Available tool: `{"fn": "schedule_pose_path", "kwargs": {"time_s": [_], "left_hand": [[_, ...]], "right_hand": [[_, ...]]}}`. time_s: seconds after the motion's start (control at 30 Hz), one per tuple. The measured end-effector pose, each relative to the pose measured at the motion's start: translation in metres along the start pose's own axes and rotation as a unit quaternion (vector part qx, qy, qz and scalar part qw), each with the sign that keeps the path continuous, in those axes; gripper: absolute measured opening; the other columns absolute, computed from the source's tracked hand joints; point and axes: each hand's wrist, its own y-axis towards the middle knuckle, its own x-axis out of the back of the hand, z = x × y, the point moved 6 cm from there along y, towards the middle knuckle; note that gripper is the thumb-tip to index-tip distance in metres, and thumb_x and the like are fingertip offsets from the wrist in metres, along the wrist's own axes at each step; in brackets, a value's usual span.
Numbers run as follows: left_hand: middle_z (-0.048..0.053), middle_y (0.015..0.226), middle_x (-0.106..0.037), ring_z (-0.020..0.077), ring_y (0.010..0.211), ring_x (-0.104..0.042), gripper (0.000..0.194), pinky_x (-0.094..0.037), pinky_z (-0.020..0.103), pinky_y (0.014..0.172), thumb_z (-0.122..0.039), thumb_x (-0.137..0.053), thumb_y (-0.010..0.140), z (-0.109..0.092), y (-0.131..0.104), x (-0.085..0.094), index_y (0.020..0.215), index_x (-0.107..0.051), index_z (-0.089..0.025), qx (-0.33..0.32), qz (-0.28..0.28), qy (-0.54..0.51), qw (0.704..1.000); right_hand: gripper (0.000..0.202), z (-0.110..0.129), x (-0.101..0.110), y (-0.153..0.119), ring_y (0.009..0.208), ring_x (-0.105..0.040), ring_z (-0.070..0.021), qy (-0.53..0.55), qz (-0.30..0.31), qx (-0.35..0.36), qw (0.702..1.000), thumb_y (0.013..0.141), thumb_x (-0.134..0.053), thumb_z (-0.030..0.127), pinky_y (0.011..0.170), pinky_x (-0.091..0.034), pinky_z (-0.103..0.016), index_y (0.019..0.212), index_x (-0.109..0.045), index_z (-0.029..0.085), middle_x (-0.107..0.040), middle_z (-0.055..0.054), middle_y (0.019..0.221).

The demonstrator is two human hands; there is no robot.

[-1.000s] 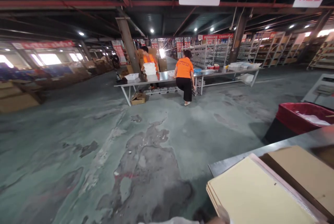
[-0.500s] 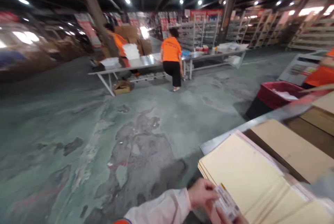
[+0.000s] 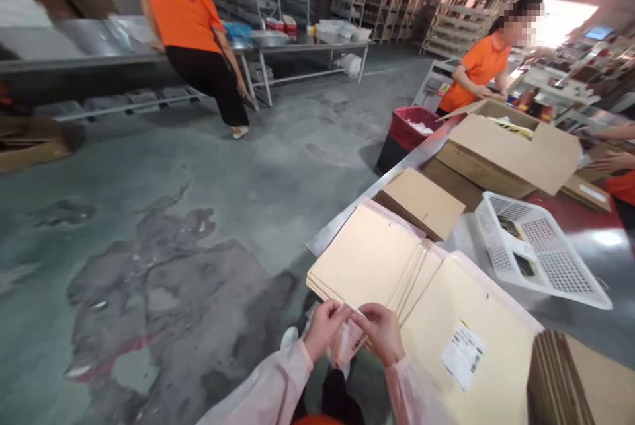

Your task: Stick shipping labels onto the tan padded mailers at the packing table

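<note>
In front of my body, my left hand (image 3: 323,331) and my right hand (image 3: 383,334) pinch a small, clear-looking packet with a barcode (image 3: 355,338) between them. My fingers cover its upper edge, and its contents are unclear. Just beyond the hands lies a stack of cream padded-looking mailers (image 3: 370,256) at the table corner. To the right, another cream mailer (image 3: 489,299) lies flat, bearing a white barcode label (image 3: 464,353) with a yellow corner.
Beyond the mailers on the metal table (image 3: 602,243) are a cardboard piece (image 3: 421,197), a white basket (image 3: 560,253) and an open carton (image 3: 506,154). Folded cardboard (image 3: 560,379) stands at right. A red-lined bin (image 3: 409,131) and co-workers in orange shirts (image 3: 479,71) are nearby.
My view has swung right and down, bringing the basket, carton and labelled mailer into view. Both hands now pinch the packet together; earlier a white barcode label showed at my fingers.
</note>
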Motion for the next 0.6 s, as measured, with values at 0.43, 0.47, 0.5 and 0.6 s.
{"fn": "schedule_pose_path", "kwargs": {"time_s": [0.43,0.47,0.5,0.6], "left_hand": [[-0.002,0.057,-0.055,0.0126,0.061,-0.048,0.056,-0.038,0.027,0.063,-0.066,-0.078,0.050,0.018,0.022,0.015,0.059,-0.055,-0.016,0.056,-0.020,-0.060,0.996],[-0.004,0.052,-0.049,0.0109,0.058,-0.043,0.056,-0.035,0.026,0.060,-0.067,-0.076,0.050,0.017,0.025,0.016,0.054,-0.049,-0.018,0.049,-0.039,-0.039,0.997],[-0.005,0.050,-0.043,0.0098,0.056,-0.039,0.057,-0.033,0.025,0.058,-0.067,-0.074,0.051,0.016,0.027,0.017,0.051,-0.043,-0.019,0.043,-0.058,-0.024,0.997],[-0.006,0.050,-0.041,0.0100,0.055,-0.040,0.054,-0.033,0.025,0.056,-0.064,-0.073,0.053,0.012,0.033,0.014,0.052,-0.041,-0.021,0.036,-0.073,-0.008,0.997]], "right_hand": [[0.040,-0.020,-0.018,0.031,0.079,-0.070,-0.0261,-0.030,0.037,-0.016,0.999,0.067,-0.067,0.054,0.072,-0.052,-0.036,0.081,-0.077,0.017,-0.075,-0.010,0.082],[0.041,-0.021,-0.019,0.030,0.079,-0.070,-0.0260,-0.034,0.028,-0.013,0.999,0.068,-0.067,0.054,0.072,-0.052,-0.036,0.082,-0.078,0.017,-0.076,-0.010,0.082],[0.041,-0.023,-0.018,0.029,0.078,-0.069,-0.0256,-0.043,0.019,-0.010,0.999,0.070,-0.066,0.054,0.072,-0.052,-0.036,0.083,-0.078,0.017,-0.075,-0.009,0.082],[0.037,-0.026,-0.012,0.034,0.077,-0.068,-0.0245,-0.069,-0.010,0.007,0.998,0.073,-0.064,0.053,0.073,-0.051,-0.036,0.080,-0.079,0.020,-0.074,-0.008,0.079]]}}
